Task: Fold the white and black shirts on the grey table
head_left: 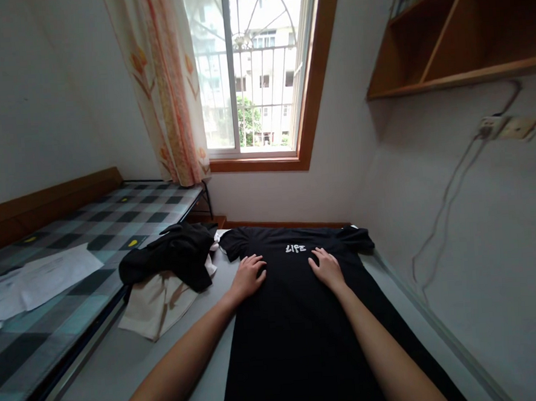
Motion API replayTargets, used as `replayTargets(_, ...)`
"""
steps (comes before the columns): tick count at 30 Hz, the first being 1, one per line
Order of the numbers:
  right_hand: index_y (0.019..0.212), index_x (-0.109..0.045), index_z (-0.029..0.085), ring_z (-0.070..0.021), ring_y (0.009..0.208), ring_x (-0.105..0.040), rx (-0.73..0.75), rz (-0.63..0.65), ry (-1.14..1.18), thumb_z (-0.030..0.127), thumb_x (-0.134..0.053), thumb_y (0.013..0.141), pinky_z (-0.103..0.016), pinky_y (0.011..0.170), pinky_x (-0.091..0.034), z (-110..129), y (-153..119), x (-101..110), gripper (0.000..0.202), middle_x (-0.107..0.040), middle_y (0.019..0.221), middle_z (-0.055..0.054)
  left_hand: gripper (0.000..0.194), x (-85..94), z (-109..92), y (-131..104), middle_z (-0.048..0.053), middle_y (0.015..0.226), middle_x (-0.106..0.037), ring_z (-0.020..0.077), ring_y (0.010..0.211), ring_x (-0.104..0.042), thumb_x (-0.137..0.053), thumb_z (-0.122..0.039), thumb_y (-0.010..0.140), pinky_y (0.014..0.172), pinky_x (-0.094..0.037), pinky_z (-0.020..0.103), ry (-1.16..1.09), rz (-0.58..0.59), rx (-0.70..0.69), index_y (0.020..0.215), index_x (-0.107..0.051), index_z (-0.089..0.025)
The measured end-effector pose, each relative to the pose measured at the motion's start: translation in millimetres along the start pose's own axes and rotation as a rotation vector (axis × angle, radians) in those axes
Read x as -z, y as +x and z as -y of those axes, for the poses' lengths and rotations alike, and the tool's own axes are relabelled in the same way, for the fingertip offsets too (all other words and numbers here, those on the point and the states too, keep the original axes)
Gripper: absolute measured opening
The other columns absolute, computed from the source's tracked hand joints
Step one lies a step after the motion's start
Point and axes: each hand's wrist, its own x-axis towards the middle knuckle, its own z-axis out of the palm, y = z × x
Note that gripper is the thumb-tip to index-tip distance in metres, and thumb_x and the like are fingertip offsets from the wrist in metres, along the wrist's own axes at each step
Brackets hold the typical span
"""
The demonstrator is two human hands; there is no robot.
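A black T-shirt (pixel 298 326) with white lettering near its far end lies spread out on a pale tabletop (pixel 101 380). Its short sleeves stick out at the far left and far right, and its near end runs out of view. My left hand (pixel 249 275) rests on the shirt's left side, palm down, fingers stretched. On the other side of the lettering, my right hand (pixel 326 268) also lies palm down with its fingers apart. Neither hand grips the cloth.
Left of the shirt, a heap of black clothing (pixel 171 255) lies over a beige garment (pixel 159 304). A bed with a checked cover (pixel 106 219) and white papers (pixel 41 278) adjoins the table. A wall with a hanging cable (pixel 441 214) borders the right, beneath a wooden shelf (pixel 460 77).
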Motion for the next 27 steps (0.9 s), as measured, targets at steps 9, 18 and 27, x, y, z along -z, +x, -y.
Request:
replayTargets(9, 0.128, -0.058, 0.011, -0.0258, 0.134, -0.041, 0.03, 0.011, -0.016, 0.035, -0.043, 0.092, -0.04, 0.111, -0.029, -3, 4, -3, 0.046, -0.05, 0.14, -0.016, 0.03, -0.4, 1, 0, 0.005, 0.133, -0.058, 0.0228, 0.128, -0.047, -0.051, -0.032, 0.089, 0.113, -0.03, 0.042, 0.022, -0.011, -0.018, 0.113, -0.066, -0.023)
replayTargets(18, 0.13, -0.056, 0.01, -0.025, 0.132, -0.042, 0.049, 0.02, -0.045, 0.036, -0.042, 0.093, -0.038, 0.11, -0.028, -1, 3, -2, 0.048, -0.048, 0.142, -0.015, 0.032, -1.2, 2, 1, 0.006, 0.132, -0.059, 0.0226, 0.126, -0.049, -0.049, -0.032, 0.09, 0.112, -0.032, 0.04, 0.084, -0.009, -0.058, 0.115, -0.066, -0.022)
replayTargets(27, 0.128, -0.058, 0.011, -0.024, 0.132, -0.041, 0.056, -0.007, -0.082, 0.034, -0.04, 0.094, -0.035, 0.11, -0.027, 8, -9, 3, 0.045, -0.05, 0.14, -0.015, 0.033, -1.0, -3, -1, 0.008, 0.136, -0.056, 0.024, 0.129, -0.048, -0.047, -0.031, 0.091, 0.113, -0.031, 0.043, 0.125, 0.027, -0.043, 0.118, -0.064, -0.021)
